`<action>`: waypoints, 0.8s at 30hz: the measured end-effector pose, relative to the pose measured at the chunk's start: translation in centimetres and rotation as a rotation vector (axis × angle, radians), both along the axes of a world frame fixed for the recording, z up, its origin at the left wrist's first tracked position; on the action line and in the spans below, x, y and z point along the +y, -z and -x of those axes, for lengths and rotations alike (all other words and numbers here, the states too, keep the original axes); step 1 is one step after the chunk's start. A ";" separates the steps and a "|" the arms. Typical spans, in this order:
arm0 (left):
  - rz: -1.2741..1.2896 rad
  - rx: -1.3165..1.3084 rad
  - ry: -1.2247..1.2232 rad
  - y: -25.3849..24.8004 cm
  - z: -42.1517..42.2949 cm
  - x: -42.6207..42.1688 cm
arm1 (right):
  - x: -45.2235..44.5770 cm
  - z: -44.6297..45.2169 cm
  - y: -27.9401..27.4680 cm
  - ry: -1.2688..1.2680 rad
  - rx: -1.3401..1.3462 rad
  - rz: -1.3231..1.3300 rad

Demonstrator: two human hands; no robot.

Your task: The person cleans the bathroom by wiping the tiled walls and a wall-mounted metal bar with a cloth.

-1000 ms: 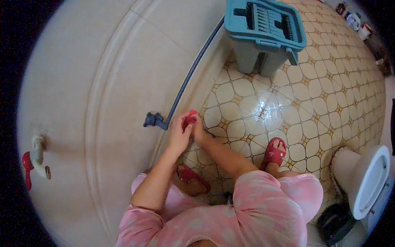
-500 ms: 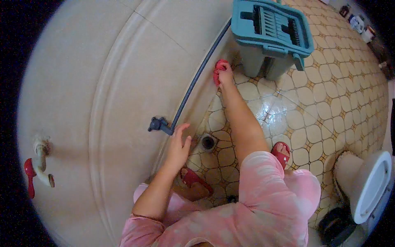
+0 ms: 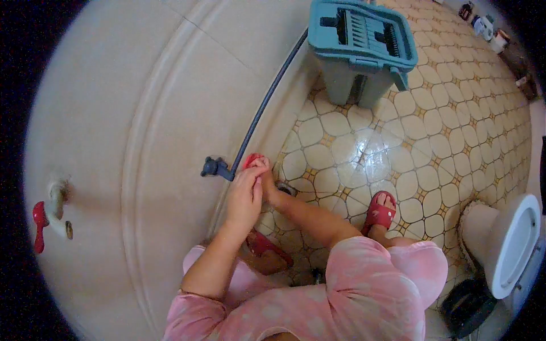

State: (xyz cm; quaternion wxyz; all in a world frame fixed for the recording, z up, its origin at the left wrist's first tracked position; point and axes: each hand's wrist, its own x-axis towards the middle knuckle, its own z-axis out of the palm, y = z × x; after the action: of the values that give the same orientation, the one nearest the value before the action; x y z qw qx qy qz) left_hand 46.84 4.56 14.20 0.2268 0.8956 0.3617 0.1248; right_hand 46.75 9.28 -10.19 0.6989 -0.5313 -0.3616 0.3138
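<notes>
In the head view my right hand is closed on a crumpled red cloth, low against the wall. My left hand meets it there, its fingers stretched across the right hand's fingers. Just left of both hands, a dark wall tap sticks out, joined to a dark grey pipe that slants up along the wall. Part of the cloth is hidden behind my fingers. Close beneath my right wrist lies a floor drain, partly covered by my forearm.
A teal-lidded mop bucket stands by the wall ahead. To the right is a white toilet with a black bin beside it. Another tap with a red handle juts from the wall at left. The tiled floor shines wet in places.
My right hand has come back from beside the bucket with the red cloth and now touches my left hand near the tap. My left hand has stayed near the tap.
</notes>
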 end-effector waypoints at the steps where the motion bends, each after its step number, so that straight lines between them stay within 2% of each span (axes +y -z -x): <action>1: -0.108 0.013 0.015 -0.7 -0.5 0.2 | 0.4 -0.5 -0.6 0.039 0.066 0.043; 3: -0.324 0.039 0.039 -2.1 -1.6 0.7 | 2.0 -2.5 -2.2 0.112 0.200 0.128; 4: -0.343 0.042 0.001 -1.9 -1.5 1.1 | 2.9 -3.6 -2.7 0.147 0.268 0.173; 6: -0.378 0.047 -0.073 -0.9 -0.7 2.0 | 5.3 -7.0 -3.2 0.168 0.228 0.268; 8: -0.279 0.016 -0.094 0.3 0.5 2.7 | 6.4 -11.5 -4.6 0.123 0.256 0.212; 10: -0.225 0.013 -0.109 0.6 1.1 2.8 | 7.4 -16.5 -7.7 0.172 0.260 0.304; 12: -0.214 0.038 -0.104 0.4 1.5 2.6 | 11.1 -20.0 -5.4 0.263 0.220 0.164; 14: -0.261 0.089 -0.086 0.4 1.9 2.2 | 14.2 -23.3 -4.5 0.400 0.237 0.162; 17: -0.273 0.132 -0.080 0.2 2.4 2.1 | 15.0 -25.7 -6.3 0.255 0.565 0.057; 20: -0.267 0.115 -0.083 0.1 2.1 2.0 | 13.7 -23.0 -5.9 0.376 0.152 0.060; 21: -0.263 0.108 -0.090 0.0 2.3 1.6 | 13.6 -21.7 -5.1 0.272 0.231 0.054; 23: -0.288 0.096 -0.083 0.6 2.4 1.8 | 11.4 -16.9 -5.4 0.364 0.112 0.020; 24: -0.302 0.089 -0.079 0.7 2.4 2.0 | 8.5 -14.5 -7.4 0.335 0.086 -0.021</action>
State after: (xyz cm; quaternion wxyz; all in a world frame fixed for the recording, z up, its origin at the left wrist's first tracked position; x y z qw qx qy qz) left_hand 44.44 6.53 13.47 0.0683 0.9092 0.3835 0.1469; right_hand 61.23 17.80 -2.83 0.7618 -0.5630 -0.2411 0.2113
